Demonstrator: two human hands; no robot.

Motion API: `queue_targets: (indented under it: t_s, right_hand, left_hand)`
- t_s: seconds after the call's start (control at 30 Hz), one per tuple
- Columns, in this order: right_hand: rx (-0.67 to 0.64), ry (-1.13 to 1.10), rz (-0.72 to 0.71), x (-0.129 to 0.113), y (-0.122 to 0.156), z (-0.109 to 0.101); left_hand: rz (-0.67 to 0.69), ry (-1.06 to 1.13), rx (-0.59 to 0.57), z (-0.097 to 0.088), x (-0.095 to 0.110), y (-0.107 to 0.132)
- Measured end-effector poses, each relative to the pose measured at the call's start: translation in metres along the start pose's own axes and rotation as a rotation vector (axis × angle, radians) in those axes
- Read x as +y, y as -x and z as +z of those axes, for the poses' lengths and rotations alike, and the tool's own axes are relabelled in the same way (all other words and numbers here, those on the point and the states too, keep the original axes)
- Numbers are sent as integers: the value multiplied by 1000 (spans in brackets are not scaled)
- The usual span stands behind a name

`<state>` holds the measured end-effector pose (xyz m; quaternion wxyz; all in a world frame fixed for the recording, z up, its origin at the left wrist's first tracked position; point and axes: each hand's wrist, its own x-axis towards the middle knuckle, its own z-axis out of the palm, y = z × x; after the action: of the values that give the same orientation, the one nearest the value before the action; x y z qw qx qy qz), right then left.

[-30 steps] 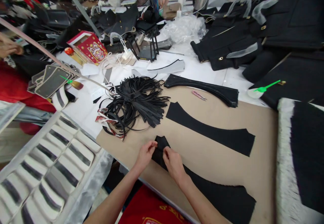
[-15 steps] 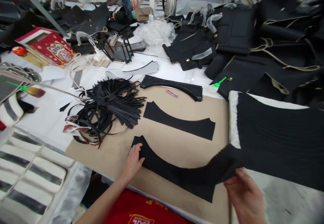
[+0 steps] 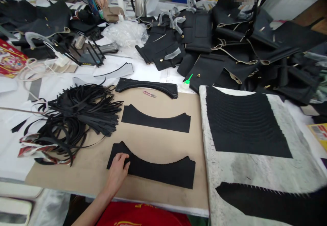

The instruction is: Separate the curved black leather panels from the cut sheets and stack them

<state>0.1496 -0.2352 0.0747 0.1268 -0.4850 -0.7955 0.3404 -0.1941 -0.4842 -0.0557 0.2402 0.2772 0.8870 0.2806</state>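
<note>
My left hand (image 3: 118, 168) rests on the left end of a black curved piece (image 3: 160, 173), which lies flat near the front of the brown board. Its thumb and fingers are apart, pressing on the surface without gripping an edge. My right hand is out of view. At the lower right lies another black piece (image 3: 265, 198) with a fringed upper edge, partly cut off and blurred at the frame's side. Further back on the board is a second, similar curved piece (image 3: 156, 119). Beyond it sits a stack of dark curved pieces (image 3: 146, 85), with pink thread snips (image 3: 149, 94) just in front.
A tangle of black strips (image 3: 87, 108) covers the board's left side. To the right, a whitish slab (image 3: 245, 170) carries layered black pieces (image 3: 245, 124). A small bottle with a green tip (image 3: 186, 83) stands behind the board. Black bags (image 3: 196, 30) pile up at the back.
My right hand has gone out of view to the right, and the piece it lifted is off the front panel. A fringed black piece now shows at lower right. The view has turned right.
</note>
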Motion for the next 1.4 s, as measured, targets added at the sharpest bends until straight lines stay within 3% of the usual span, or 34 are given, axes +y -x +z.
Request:
queue_targets:
  t_s: [0.1, 0.2, 0.27, 0.33, 0.47, 0.6, 0.73, 0.9, 1.03, 1.13, 1.23, 1.4]
  right_hand:
    - [9, -163, -60, -29, -13, 9]
    - [103, -156, -133, -75, -31, 53]
    - [89, -168, -203, -103, -38, 94]
    - [22, -121, -269, -123, -38, 134]
    - [-181, 61, -291, -135, -31, 181]
    - [-348, 113, -343, -138, -23, 196]
    - [-393, 53, -364, -138, -23, 203]
    - [-337, -172, -228, -101, -44, 187]
    - [-503, -196, -145, -51, -63, 161]
    - [-655, -79, -120, -24, -64, 151]
    - [-712, 29, -135, -13, -58, 148]
    - [-654, 83, -180, -19, -46, 148]
  left_hand:
    - [-152, 428, -176, 1, 56, -3]
    - [-262, 802, -428, -7, 117, -1]
    - [-240, 879, -447, -16, 145, 2]
    - [-198, 822, -385, -22, 156, 2]
    - [-205, 605, -245, -23, 133, -2]
    - [-305, 569, -212, -22, 97, -9]
    - [-498, 669, -222, -29, 83, -17]
    - [-515, 705, -181, -46, 85, -27]
    - [-554, 768, -180, -61, 88, -33]
    - [-572, 812, -146, -68, 91, -38]
    - [-600, 858, -94, -73, 92, -43]
    - [-645, 950, -60, -80, 89, -50]
